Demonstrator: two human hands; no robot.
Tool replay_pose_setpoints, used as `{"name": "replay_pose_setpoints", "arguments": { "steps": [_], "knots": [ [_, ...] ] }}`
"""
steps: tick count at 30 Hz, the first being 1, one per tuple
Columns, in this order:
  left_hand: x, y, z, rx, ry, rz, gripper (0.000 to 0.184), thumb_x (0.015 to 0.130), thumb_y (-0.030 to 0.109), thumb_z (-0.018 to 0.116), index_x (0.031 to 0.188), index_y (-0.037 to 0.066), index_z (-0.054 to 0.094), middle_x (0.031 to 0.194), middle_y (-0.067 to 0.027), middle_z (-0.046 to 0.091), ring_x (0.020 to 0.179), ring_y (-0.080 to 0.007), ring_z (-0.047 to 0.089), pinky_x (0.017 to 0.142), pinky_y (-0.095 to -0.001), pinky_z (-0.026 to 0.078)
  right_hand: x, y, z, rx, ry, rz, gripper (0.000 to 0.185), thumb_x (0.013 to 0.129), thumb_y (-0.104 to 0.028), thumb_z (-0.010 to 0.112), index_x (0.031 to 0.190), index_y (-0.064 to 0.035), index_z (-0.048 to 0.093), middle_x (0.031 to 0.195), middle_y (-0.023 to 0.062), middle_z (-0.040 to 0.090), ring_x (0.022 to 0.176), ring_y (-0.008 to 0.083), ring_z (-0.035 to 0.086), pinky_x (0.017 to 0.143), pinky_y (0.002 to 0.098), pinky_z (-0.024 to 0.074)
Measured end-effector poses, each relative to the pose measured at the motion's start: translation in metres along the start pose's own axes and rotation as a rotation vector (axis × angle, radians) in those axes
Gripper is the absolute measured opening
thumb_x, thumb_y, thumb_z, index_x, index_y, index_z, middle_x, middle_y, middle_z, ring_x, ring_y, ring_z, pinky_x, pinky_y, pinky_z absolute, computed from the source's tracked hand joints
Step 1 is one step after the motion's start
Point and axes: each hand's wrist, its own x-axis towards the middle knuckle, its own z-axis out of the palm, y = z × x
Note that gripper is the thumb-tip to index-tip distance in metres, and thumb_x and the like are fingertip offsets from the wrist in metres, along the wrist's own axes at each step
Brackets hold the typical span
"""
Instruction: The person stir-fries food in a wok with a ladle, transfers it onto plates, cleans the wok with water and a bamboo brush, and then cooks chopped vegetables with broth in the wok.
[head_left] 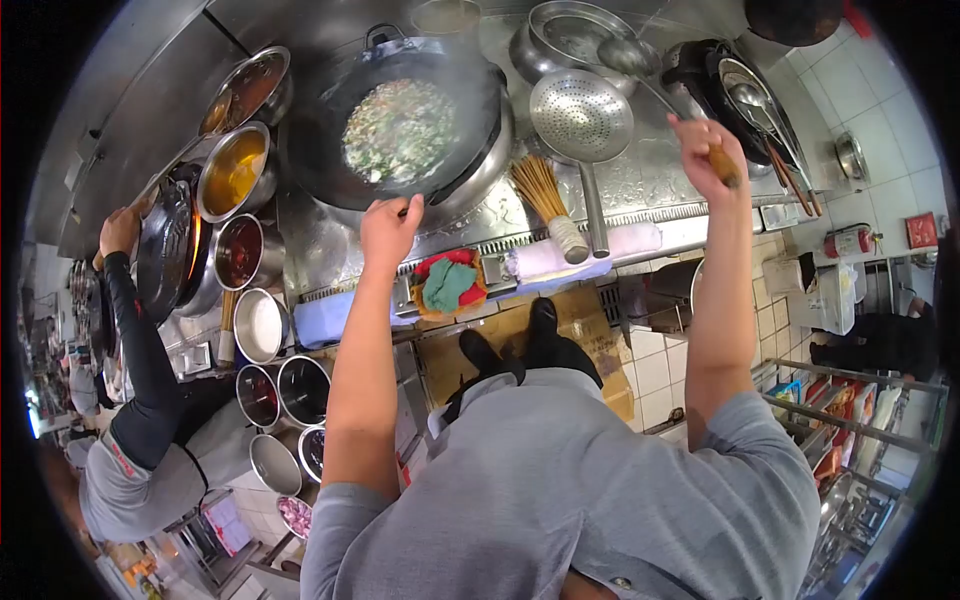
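My left hand (391, 232) is closed round the near handle of a big dark wok (310, 165). Chopped food in pale green, white and reddish bits (400, 130) lies in the wok, with steam over it. My right hand (712, 160) grips the wooden handle of a long ladle (627, 56), raised to the right. The ladle's bowl hangs over the edge of a steel pot (580, 35). A perforated strainer (582, 115) rests between the wok and my right hand, its handle pointing toward me. Beside it lies a bamboo brush (548, 205).
A co-worker (150, 450) stands at the left, one hand near another wok (165, 245). Steel pots with orange liquid (237, 172) and red sauce (240, 252) stand between us. Folded cloths (450, 285) lie along the front edge. At the right is a black pot (700, 85) with utensils.
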Motion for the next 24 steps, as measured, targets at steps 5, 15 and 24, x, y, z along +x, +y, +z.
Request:
{"name": "replay_pose_setpoints", "arguments": {
  "steps": [5, 15, 24],
  "knots": [
    [-0.004, -0.001, 0.000, 0.003, 0.031, 0.011, 0.042, 0.083, 0.036, 0.056, 0.058, 0.003, 0.054, 0.061, -0.0116, 0.056, 0.066, -0.0315, 0.052, 0.063, -0.0409, 0.042, -0.067, 0.046, -0.025, -0.216, 0.139, 0.049, 0.024, 0.090, -0.007, 0.042, 0.110, 0.0061, 0.038, 0.065, -0.0021, 0.043, 0.049, 0.0041, 0.044, 0.043, 0.0179, 0.0339],
    [-0.004, -0.002, -0.002, -0.001, 0.039, 0.046, 0.044, 0.084, 0.036, 0.055, 0.058, 0.001, 0.053, 0.062, -0.0136, 0.057, 0.066, -0.0324, 0.052, 0.066, -0.0409, 0.043, -0.162, 0.166, -0.022, -0.405, 0.242, 0.225, 0.019, 0.090, -0.010, 0.045, 0.106, -0.0003, 0.049, 0.070, 0.0000, 0.045, 0.050, 0.0038, 0.040, 0.044, 0.0199, 0.0351],
    [-0.004, -0.004, -0.002, 0.003, -0.019, 0.014, 0.047, 0.086, 0.040, 0.051, 0.060, 0.001, 0.053, 0.063, -0.0146, 0.056, 0.068, -0.0336, 0.052, 0.071, -0.0404, 0.043, -0.152, 0.157, -0.050, -1.172, 0.333, -0.102, 0.039, 0.091, -0.012, 0.046, 0.129, -0.0092, 0.039, 0.065, -0.0002, 0.045, 0.046, 0.0071, 0.042, 0.043, 0.0214, 0.0369]
  ]
}}
